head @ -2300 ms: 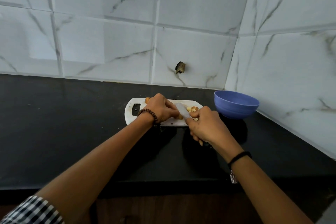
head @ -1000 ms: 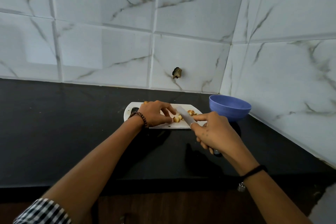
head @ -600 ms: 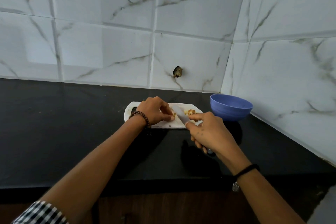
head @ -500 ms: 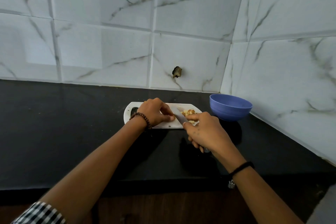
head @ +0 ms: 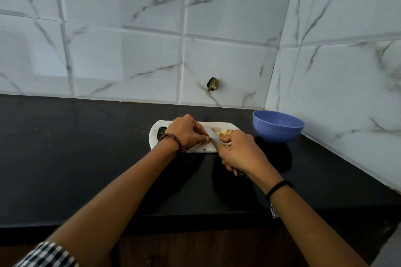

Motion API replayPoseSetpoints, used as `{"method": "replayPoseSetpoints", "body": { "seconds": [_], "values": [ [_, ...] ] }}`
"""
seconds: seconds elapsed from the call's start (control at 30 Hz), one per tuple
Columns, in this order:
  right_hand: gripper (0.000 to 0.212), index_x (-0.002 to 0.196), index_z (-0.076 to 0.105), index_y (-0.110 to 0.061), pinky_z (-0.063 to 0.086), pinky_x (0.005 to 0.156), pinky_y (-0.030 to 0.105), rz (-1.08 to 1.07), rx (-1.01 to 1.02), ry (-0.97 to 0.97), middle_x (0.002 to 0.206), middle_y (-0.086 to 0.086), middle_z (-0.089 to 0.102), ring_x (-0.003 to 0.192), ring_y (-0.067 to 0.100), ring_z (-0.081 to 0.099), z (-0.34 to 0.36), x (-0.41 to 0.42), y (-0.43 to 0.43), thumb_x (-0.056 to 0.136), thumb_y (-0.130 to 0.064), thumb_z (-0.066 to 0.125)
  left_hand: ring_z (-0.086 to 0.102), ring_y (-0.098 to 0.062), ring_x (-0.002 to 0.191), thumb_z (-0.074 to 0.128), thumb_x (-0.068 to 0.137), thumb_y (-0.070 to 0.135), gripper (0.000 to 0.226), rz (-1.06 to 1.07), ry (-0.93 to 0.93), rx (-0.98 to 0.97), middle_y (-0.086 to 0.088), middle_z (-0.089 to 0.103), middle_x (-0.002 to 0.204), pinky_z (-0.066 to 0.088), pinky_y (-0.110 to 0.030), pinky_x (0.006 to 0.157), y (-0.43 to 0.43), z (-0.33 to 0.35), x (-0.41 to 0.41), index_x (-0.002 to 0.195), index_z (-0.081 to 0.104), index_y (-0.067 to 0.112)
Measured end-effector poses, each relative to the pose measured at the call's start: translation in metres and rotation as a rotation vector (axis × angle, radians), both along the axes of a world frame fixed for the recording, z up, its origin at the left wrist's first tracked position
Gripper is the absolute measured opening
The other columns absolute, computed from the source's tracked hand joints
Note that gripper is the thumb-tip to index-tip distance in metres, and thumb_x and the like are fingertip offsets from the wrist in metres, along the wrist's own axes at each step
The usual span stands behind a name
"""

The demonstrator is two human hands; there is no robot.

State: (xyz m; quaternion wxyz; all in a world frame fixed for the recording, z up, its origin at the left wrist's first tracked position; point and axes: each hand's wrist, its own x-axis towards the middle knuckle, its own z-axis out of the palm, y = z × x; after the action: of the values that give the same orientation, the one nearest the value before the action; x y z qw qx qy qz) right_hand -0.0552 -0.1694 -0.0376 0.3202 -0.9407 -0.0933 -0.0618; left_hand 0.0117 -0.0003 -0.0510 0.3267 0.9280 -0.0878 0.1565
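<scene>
Right grip (head: 240,151) fully closed round handle of pale-bladed kitchen knife (head: 213,138); blade axis runs away-left across white plastic cutting board (head: 156,136) on black desk (head: 86,158). Left grip (head: 187,131) pinches small tan food piece (head: 207,139), just left of blade.

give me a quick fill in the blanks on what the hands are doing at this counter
The right hand grips a ____ by its handle.
The left hand pinches a food piece on the white ____.
The bowl standing to the right of both hands is ____ in colour.
Missing words: knife; cutting board; blue.
</scene>
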Motion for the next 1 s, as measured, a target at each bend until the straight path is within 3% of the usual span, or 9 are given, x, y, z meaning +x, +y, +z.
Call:
{"method": "replayPoseSetpoints", "body": {
  "seconds": [0.2, 0.33, 0.47, 0.57, 0.73, 0.87, 1.0],
  "values": [
    [0.022, 0.103, 0.069, -0.013, 0.059, 0.057, 0.037, 0.016, -0.18, -0.035, 0.058, 0.007, 0.066, 0.045, 0.017, 0.06, 0.003, -0.003, 0.001, 0.099, -0.026, 0.053, 0.066, -0.011, 0.08, 0.079, 0.075, 0.034, 0.006, 0.017, -0.004, 0.01, 0.009, 0.073, 0.077, 0.058, -0.036, 0.078, 0.0, -0.001, -0.002, 0.08, 0.078, 0.03],
    [0.014, 0.099, 0.061, -0.019, 0.06, 0.066, 0.037, 0.025, -0.267, -0.015, 0.061, 0.001, 0.063, 0.052, 0.015, 0.063, 0.006, -0.019, -0.005, 0.1, -0.031, 0.053, 0.063, -0.011, 0.072, 0.076, 0.075, 0.038, 0.009, 0.016, -0.008, 0.041, 0.01, 0.072, 0.074, 0.057, -0.031, 0.069, 0.001, 0.0, -0.004, 0.082, 0.077, 0.031],
    [0.016, 0.104, 0.062, -0.02, 0.06, 0.063, 0.034, 0.028, -0.319, -0.009, 0.065, 0.001, 0.065, 0.051, 0.015, 0.064, 0.012, -0.03, -0.014, 0.099, -0.033, 0.054, 0.066, -0.012, 0.083, 0.073, 0.074, 0.044, 0.012, 0.018, -0.004, 0.063, 0.009, 0.073, 0.082, 0.057, -0.036, 0.079, 0.001, 0.0, -0.005, 0.078, 0.074, 0.033],
    [0.023, 0.119, 0.062, -0.021, 0.058, 0.058, 0.028, 0.054, -0.302, 0.049, 0.074, 0.001, 0.065, 0.048, 0.009, 0.061, 0.019, -0.036, -0.025, 0.099, -0.032, 0.056, 0.066, -0.013, 0.088, 0.072, 0.074, 0.046, 0.015, 0.015, 0.004, 0.067, 0.009, 0.073, 0.085, 0.056, -0.039, 0.083, 0.001, -0.001, -0.004, 0.08, 0.074, 0.032],
    [0.038, 0.137, 0.057, -0.028, 0.044, 0.041, 0.018, 0.117, -0.239, 0.152, 0.068, 0.003, 0.066, 0.037, 0.003, 0.051, 0.039, -0.047, -0.044, 0.1, -0.029, 0.058, 0.064, -0.013, 0.092, 0.073, 0.076, 0.04, 0.008, 0.013, 0.035, 0.04, 0.008, 0.072, 0.089, 0.054, -0.04, 0.088, 0.002, 0.0, -0.001, 0.076, 0.071, 0.033],
    [0.046, 0.131, 0.06, -0.026, 0.047, 0.045, 0.024, 0.094, -0.125, 0.094, 0.074, 0.015, 0.07, 0.043, 0.01, 0.051, 0.043, -0.052, -0.044, 0.094, -0.053, 0.052, 0.064, -0.013, 0.093, 0.07, 0.069, 0.049, 0.011, -0.028, 0.066, 0.022, 0.01, 0.072, 0.086, 0.053, -0.041, 0.09, 0.004, -0.001, 0.002, 0.068, 0.07, 0.038],
    [0.044, 0.14, 0.054, -0.029, 0.04, 0.037, 0.019, 0.04, -0.044, 0.041, 0.068, 0.009, 0.067, 0.038, 0.007, 0.049, 0.032, -0.043, -0.042, 0.098, -0.044, 0.054, 0.067, -0.008, 0.085, 0.063, 0.082, 0.032, 0.011, -0.052, 0.025, -0.019, 0.012, 0.074, 0.078, 0.054, -0.038, 0.088, 0.001, -0.002, 0.003, 0.089, 0.072, 0.032]
  ]
}}
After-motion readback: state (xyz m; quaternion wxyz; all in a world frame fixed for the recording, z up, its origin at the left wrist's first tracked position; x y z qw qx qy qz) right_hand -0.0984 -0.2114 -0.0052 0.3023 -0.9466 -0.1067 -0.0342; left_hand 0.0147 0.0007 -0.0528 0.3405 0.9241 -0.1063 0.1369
